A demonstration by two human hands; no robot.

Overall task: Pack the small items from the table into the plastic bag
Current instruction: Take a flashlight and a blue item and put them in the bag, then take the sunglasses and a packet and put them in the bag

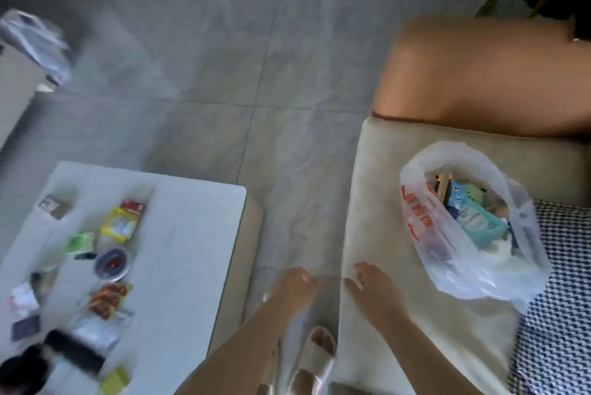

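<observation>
A clear plastic bag (473, 270) with red print lies open on the cream seat cushion (377, 202) at the right, holding several packets, among them a light blue pack. The white table (192, 234) at the left carries several small items: a yellow packet (120, 225), a green packet (80, 242), a round blue tin (112, 263), a brown snack pack (108, 298) and a black object (73, 351). My left hand (295, 282) hangs between table and cushion, fingers curled, holding nothing. My right hand (367, 286) hovers over the cushion's front edge, left of the bag, fingers loosely bent and empty.
Grey floor tiles (256, 74) fill the middle. An orange cushion (479, 74) lies behind the cream seat, a checked cloth (556, 298) at its right. My feet in pale slippers (316, 353) stand between table and seat. A plastic bag (35, 42) sits far left.
</observation>
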